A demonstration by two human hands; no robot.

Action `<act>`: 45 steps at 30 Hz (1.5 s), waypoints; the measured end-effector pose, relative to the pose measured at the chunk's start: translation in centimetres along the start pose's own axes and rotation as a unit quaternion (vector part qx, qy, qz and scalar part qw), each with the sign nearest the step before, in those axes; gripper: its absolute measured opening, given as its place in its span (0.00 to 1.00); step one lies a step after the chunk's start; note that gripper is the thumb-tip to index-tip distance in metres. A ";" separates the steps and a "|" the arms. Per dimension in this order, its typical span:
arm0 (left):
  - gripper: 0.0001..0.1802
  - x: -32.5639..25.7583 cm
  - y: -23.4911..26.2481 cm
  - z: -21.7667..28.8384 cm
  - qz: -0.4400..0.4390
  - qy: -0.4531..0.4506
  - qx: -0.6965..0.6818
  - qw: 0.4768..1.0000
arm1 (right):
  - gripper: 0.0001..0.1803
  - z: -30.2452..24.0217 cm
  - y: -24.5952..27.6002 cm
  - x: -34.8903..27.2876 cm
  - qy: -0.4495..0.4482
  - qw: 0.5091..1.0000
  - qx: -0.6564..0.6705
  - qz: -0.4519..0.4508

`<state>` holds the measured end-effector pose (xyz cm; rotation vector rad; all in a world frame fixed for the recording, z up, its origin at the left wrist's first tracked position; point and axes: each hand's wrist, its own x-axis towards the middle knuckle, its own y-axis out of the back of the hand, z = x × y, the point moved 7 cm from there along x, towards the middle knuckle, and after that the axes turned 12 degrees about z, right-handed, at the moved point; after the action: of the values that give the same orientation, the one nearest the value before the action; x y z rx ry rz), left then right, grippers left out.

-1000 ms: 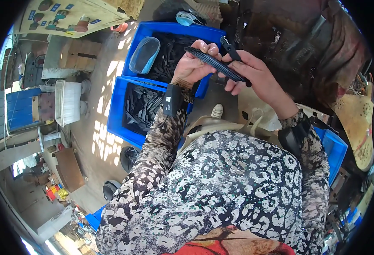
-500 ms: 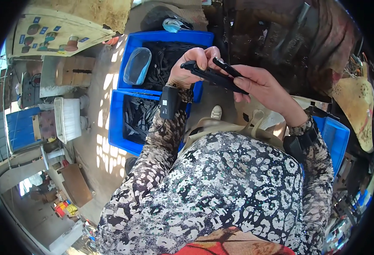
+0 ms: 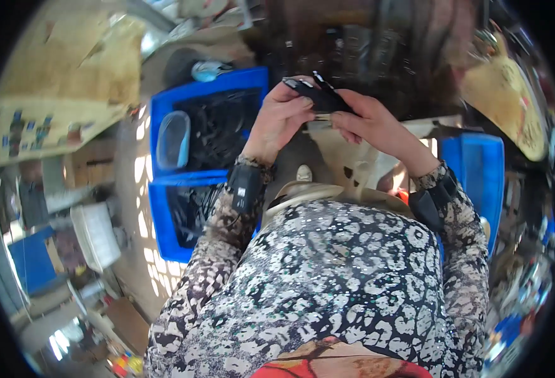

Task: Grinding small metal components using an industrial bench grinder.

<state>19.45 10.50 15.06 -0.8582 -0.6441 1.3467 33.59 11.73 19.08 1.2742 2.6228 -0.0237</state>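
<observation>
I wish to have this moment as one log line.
left hand, right hand: both holding elongated black pieces; detail: blurred; left of hands: two blue rectangular plastic bins

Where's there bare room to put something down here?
Bare floor shows between the white tub and the two blue bins at left. It's crowded inside those bins: dark pieces fill them, plus a clear container. Black pieces occupy the space between left hand and right hand.

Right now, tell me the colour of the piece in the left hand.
Black; the head view shows the piece best.
</observation>
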 end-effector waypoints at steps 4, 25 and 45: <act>0.23 0.7 -1.7 -2.0 0.099 0.031 0.104 0.989 | 0.22 0.2 2.1 -1.4 0.073 0.982 -0.139 0.107; 0.11 7.5 -8.7 -12.5 0.052 0.198 0.226 0.952 | 0.23 4.3 9.5 -10.4 0.101 0.835 -0.331 0.427; 0.08 8.0 -7.9 -15.4 0.036 0.230 0.232 0.944 | 0.20 10.1 9.9 -12.2 -0.052 0.905 0.114 0.406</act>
<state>37.52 15.95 12.45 -0.7703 0.0727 1.2308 50.54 7.29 12.57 2.2691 1.8469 -0.2554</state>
